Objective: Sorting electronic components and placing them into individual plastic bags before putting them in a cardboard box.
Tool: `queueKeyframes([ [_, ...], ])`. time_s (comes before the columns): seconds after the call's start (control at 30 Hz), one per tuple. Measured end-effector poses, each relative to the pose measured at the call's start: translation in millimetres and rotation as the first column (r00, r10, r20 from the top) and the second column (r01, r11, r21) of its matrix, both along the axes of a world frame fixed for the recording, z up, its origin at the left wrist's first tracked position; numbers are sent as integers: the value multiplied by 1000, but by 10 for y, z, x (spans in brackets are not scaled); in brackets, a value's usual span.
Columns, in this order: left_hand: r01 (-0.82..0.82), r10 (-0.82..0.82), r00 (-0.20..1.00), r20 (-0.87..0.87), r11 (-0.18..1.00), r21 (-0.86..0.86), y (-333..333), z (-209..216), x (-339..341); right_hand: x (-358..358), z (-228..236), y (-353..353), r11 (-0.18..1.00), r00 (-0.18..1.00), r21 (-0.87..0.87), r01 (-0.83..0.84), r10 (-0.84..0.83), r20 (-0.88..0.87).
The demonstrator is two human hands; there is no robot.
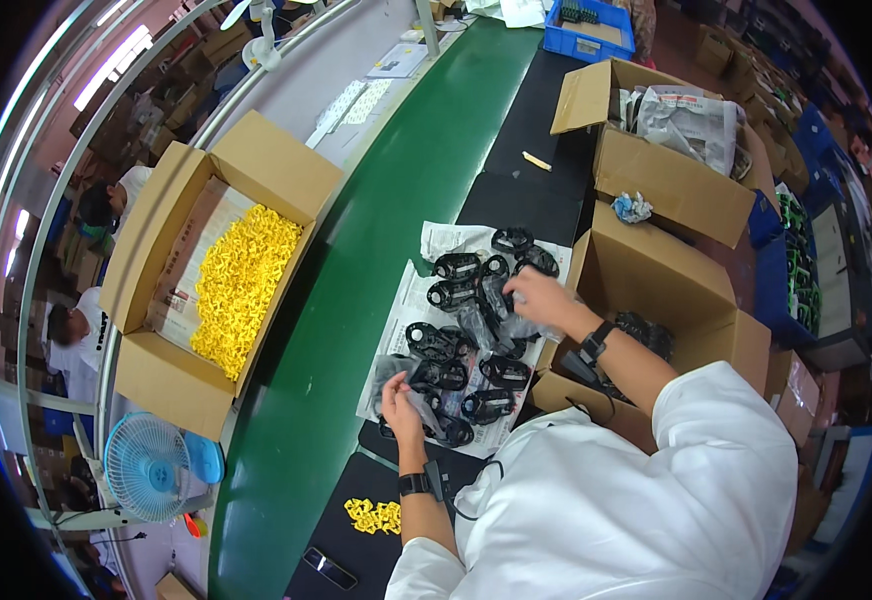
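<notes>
Several black oval plastic parts (438,342), some with see-through plastic over them, lie spread on newspaper sheets (411,300). At the near left of this spread, my left hand (398,408) has its fingers closed on a thin see-through plastic bag (422,408). My right hand (541,298) is over the far right part of the spread. Its fingers are bent together on another see-through bag (496,296), which lies against the black parts. The fingertips of both hands are partly hidden.
A carton of small yellow parts (246,280) stands left across the green belt (356,240). An open carton (656,270) holding black parts sits by my right arm. Near my left forearm are a yellow pile (373,516) and a phone (331,568). A blue fan (148,467) stands far left.
</notes>
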State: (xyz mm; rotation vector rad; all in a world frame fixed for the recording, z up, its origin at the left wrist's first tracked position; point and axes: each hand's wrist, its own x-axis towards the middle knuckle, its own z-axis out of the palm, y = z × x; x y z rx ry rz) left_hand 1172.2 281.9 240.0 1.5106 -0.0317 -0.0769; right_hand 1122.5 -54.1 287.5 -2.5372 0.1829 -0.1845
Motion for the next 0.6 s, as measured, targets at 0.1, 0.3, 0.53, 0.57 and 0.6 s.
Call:
queueKeyframes([
  [0.1, 50, -38, 992, -118, 994, 102, 34, -70, -11, 2, -54, 225, 962, 972, -201, -184, 148, -185],
  [0.3, -172, 161, 985, 61, 941, 290, 231, -161, 151, 65, -297, 189, 909, 974, -356, -217, 180, -135],
  [0.53, -319, 210, 938, 277, 836, 446, 815, -78, 627, 84, 38, 66, 995, 991, -92, -26, 38, 129],
  [0.57, -316, 151, 933, 326, 776, 545, 819, -58, 721, 99, 70, 27, 998, 967, -4, 65, -62, 247],
  [0.6, -309, 148, 936, 320, 781, 542, 808, -50, 811, 124, 118, 14, 986, 921, 93, 141, -165, 353],
])
